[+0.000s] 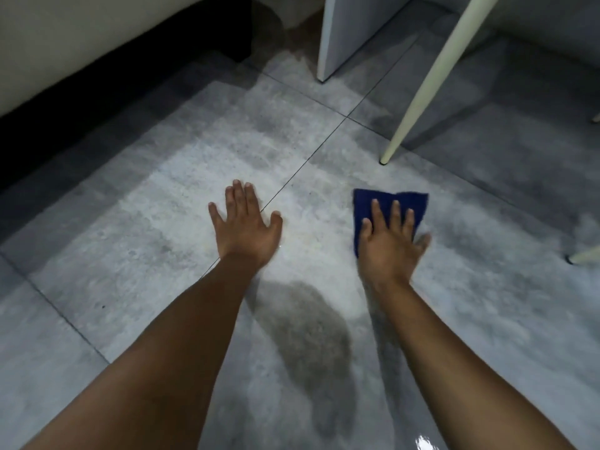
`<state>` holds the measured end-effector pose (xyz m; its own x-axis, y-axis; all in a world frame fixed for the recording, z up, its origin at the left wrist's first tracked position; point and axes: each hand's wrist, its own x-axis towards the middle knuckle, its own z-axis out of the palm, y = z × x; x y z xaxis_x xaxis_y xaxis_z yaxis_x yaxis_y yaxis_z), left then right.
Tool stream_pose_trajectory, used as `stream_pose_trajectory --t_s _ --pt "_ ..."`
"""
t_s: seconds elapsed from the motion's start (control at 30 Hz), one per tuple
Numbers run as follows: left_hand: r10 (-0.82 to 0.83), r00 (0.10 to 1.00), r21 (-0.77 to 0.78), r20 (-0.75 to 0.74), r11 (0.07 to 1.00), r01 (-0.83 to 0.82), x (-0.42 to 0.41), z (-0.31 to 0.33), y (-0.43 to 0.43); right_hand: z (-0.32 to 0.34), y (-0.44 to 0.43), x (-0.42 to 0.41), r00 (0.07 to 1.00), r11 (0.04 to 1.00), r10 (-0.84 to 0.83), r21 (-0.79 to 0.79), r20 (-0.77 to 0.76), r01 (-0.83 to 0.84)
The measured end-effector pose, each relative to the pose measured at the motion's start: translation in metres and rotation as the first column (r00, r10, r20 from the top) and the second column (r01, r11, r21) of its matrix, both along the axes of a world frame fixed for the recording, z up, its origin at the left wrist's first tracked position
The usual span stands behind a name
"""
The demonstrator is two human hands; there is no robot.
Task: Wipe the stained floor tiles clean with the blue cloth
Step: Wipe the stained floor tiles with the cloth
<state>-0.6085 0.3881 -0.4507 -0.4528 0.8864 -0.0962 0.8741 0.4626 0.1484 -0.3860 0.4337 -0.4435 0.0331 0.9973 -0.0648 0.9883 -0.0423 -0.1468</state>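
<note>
Open floor tiles stretch wide to the left of the left hand, as far as the dark base under the pale furniture along the far left. Between the two hands lies a bare strip of tile, and it runs on to the near side between the forearms. The right hand, flat on the blue cloth, has less room. A slanted cream leg meets the floor just beyond the cloth (its foot is the nearest obstacle). Another cream foot pokes in at the right edge, and a white panel stands farther back.
</note>
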Motion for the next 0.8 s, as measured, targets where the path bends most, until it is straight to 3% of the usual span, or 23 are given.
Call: stream_pose_trajectory --t_s 0.07,0.17,0.27,0.4,0.47,0.67,0.8 --pt "0.012 1.0 -0.023 -0.019 1.0 -0.013 0.004 0.006 0.0 -0.001 -0.032 0.009 0.998 0.998 -0.057 -0.002 0.018 0.057" --pt "-0.111 0.989 -0.073 -0.098 0.992 0.104 0.033 0.014 -0.006 0.005 -0.047 0.011 0.999 0.996 0.052 -0.067 -0.009 -0.053" --pt "-0.205 0.979 0.012 0.014 0.979 0.205 0.086 0.008 -0.028 0.01 -0.015 0.037 0.991 0.989 0.13 -0.071 -0.009 -0.13" --pt "-0.104 0.994 0.011 0.027 0.995 0.104 0.1 0.002 -0.033 0.001 -0.011 0.087 0.98 0.978 -0.199 -0.063 0.021 0.2" --pt "-0.103 0.994 0.016 0.033 0.995 0.102 0.099 0.003 -0.032 -0.002 -0.027 0.082 0.968 0.967 -0.249 -0.048 0.026 0.25" --pt "-0.097 0.995 0.044 0.032 0.994 0.096 0.1 0.003 -0.034 0.007 0.011 0.054 1.0 0.998 0.022 -0.059 -0.009 -0.023" --pt "-0.099 0.994 0.046 0.039 0.994 0.097 0.1 0.001 -0.034 0.003 0.007 0.076 0.975 0.975 -0.22 -0.036 -0.013 0.22"
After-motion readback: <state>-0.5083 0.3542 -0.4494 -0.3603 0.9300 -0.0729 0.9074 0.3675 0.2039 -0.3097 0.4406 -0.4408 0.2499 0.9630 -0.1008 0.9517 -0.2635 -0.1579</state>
